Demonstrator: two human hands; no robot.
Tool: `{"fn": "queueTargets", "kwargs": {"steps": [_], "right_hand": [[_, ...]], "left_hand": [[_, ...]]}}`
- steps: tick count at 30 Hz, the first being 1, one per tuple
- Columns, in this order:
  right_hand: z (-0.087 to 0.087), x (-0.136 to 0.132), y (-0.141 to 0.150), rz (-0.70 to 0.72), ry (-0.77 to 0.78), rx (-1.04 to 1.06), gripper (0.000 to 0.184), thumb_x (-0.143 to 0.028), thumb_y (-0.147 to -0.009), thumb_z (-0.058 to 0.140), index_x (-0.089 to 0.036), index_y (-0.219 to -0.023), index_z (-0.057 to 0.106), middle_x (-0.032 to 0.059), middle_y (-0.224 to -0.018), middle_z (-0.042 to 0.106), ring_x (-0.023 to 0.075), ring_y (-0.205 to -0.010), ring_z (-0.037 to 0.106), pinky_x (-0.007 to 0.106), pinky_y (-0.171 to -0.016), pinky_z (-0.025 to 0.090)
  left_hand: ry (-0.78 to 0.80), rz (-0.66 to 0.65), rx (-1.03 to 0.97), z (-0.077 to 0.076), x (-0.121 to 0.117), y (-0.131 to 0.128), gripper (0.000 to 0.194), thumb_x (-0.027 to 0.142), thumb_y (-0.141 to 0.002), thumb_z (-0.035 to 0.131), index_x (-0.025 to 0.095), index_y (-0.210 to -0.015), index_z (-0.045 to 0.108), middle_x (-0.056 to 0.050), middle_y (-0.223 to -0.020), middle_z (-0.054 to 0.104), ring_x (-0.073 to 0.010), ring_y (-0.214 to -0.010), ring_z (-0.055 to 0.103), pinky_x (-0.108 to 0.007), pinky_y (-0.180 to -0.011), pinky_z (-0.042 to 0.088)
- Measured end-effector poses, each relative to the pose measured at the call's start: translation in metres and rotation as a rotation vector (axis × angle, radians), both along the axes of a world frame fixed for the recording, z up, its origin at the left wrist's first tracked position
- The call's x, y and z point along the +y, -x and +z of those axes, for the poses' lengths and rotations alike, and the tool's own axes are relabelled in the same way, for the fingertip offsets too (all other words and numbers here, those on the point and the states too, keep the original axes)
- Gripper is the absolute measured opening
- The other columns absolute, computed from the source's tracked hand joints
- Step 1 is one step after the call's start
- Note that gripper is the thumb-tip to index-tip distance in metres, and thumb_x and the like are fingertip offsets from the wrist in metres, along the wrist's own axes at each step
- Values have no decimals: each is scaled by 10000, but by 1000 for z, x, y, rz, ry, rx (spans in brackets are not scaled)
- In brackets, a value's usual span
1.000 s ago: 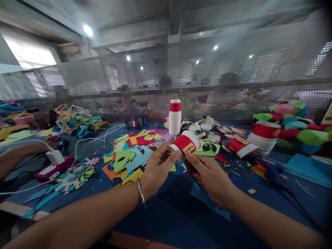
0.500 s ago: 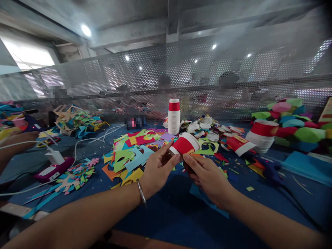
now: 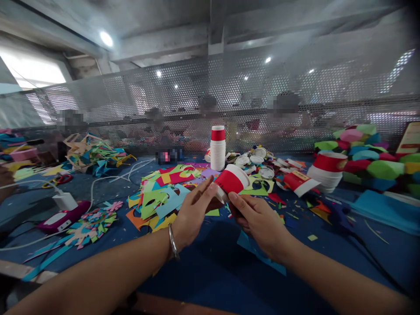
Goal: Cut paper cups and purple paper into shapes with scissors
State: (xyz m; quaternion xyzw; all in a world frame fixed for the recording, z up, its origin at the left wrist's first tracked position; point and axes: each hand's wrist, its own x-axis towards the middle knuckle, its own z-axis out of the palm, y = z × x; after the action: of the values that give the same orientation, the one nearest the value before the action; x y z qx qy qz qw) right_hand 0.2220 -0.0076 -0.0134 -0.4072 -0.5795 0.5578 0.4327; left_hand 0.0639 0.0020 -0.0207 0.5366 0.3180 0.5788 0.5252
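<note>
A purple-and-white power strip (image 3: 64, 217) is seen at the far left, then flat, multicoloured paper cut-outs (image 3: 157, 197). By the bare left hand (image 3: 193, 214), the base end of a tilted red-and-white paper cup (image 3: 232, 179) is gripped between thumb and fingers. Behind it, an upright stack of white paper cups (image 3: 218, 155) is seen. The held cup's lower side is pinched by the bare right hand (image 3: 259, 221). Farther right, a dark-blue, corded tool (image 3: 341, 216) is laid on the blue tabletop (image 3: 210, 275).

Held cup (image 3: 231, 179): smooth paper, semi-gloss. Bracelet (image 3: 173, 241): shiny metal. Perf'd screen (image 3: 183, 98) nr far edge of tabletop (image 3: 205, 271): metal-look, dull.
</note>
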Motion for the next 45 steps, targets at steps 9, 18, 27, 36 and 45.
{"fn": "queueTargets", "kwargs": {"steps": [9,18,27,36,45], "right_hand": [[-2,-2,-1,13,26,0,496,-629,-861,567,-184,-663,474,-94,-501,292,37,-418,216,180,-375,140],[-3,-3,0,11,51,-10,496,-632,-868,553,-185,-670,476,-95,-501,291,35,-415,188,182,-376,122],[4,-2,-1,37,11,19,476,-611,-871,565,-190,-674,464,-86,-528,317,49,-438,213,199,-394,131],[3,-1,-1,44,28,22,495,-646,-862,546,-186,-685,502,-93,-495,312,49,-420,200,202,-389,132],[4,-3,0,37,30,36,494,-644,-839,580,-182,-687,494,-85,-529,340,47,-439,210,194,-391,134]], "left_hand": [[-116,25,186,2,-5,3,514,386,-875,639,190,-1342,551,-64,-1050,706,-192,-937,643,-358,-887,512],[-330,207,499,8,-7,10,581,384,-841,673,189,-1368,526,-102,-1149,685,-209,-937,652,-380,-877,527],[-19,-61,75,3,-2,4,533,385,-839,687,195,-1322,568,-101,-1054,691,-226,-1002,640,-416,-930,501],[-37,-12,97,4,-1,3,412,419,-845,668,185,-1183,648,-60,-938,679,-172,-856,619,-371,-893,496],[-69,7,194,5,0,5,401,439,-870,627,171,-1168,650,-60,-931,664,-174,-855,600,-354,-845,497]]}}
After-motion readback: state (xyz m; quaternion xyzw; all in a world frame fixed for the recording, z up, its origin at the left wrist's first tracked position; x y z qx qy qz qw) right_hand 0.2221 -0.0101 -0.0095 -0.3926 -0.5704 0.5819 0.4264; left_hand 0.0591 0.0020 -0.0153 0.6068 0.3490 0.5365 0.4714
